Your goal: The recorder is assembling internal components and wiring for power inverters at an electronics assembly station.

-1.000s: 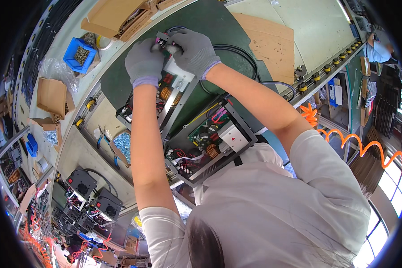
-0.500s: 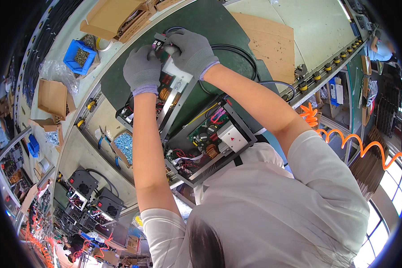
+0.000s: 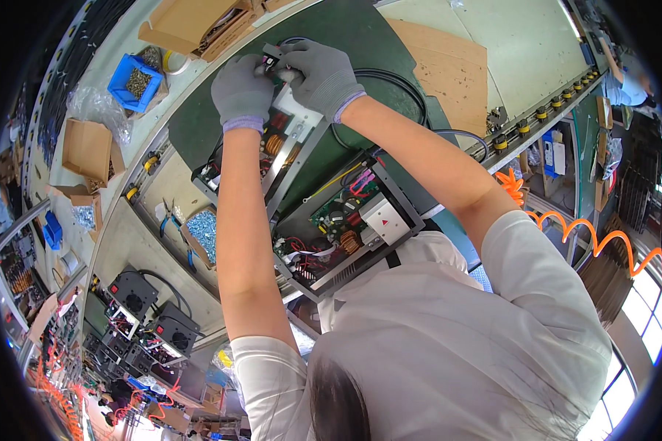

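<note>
Both my hands wear grey gloves with purple cuffs and meet at the far end of an opened metal device chassis (image 3: 294,132) with a circuit board and copper coils. My left hand (image 3: 243,92) is closed, its fingertips on a small black part (image 3: 271,59) with pale marks. From the other side my right hand (image 3: 316,79) curls its fingers round the same part; the glove hides much of it. Closer to my body lies a second opened chassis (image 3: 346,231), with a green circuit board, red wires and a white plate bearing a red triangle. Neither hand touches it.
A green mat (image 3: 346,29) lies under the work, with a black cable (image 3: 412,92) looped on its right. Flat cardboard (image 3: 449,66) lies beyond. Leftward are a blue bin of screws (image 3: 137,82), pliers (image 3: 171,220), a box of blue-white small parts (image 3: 202,231) and black devices (image 3: 136,294).
Both hands have shifted slightly farther away with the small black part between them, the left hand most. The part has turned a little. The two chassis stay about where they were.
</note>
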Tool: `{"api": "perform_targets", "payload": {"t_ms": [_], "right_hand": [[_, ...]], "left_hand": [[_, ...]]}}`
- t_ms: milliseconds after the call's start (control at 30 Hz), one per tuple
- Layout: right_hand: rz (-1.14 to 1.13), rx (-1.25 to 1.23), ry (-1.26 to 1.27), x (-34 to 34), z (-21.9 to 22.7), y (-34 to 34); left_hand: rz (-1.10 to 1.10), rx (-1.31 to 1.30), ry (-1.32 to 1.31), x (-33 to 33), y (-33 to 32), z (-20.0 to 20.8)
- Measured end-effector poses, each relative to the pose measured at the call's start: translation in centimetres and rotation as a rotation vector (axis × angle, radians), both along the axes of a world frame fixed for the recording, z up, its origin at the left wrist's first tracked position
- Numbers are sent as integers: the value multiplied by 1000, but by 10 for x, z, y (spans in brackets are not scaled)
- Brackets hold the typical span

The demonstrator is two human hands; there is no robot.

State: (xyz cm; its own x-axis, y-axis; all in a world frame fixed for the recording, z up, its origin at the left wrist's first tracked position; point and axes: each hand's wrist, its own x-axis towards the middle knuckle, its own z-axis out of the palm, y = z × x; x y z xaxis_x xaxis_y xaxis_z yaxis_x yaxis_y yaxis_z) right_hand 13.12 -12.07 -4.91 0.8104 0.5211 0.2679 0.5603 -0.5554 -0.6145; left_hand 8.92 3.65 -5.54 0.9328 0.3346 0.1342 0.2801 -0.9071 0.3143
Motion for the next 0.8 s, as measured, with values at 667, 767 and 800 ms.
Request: {"api": "perform_targets", "payload": {"t_ms": [667,767,800], "right_hand": [[-88,56,-115,-6,8,-10],[-113,-12,128,-3,13,-8],[-171,18,169,-2,15,-6]], "left_hand": [[117,-846,-310,-31,-43,0],[214,-725,-365,-32,-35,1],[119,-403,-354,-33,-26,4]]}}
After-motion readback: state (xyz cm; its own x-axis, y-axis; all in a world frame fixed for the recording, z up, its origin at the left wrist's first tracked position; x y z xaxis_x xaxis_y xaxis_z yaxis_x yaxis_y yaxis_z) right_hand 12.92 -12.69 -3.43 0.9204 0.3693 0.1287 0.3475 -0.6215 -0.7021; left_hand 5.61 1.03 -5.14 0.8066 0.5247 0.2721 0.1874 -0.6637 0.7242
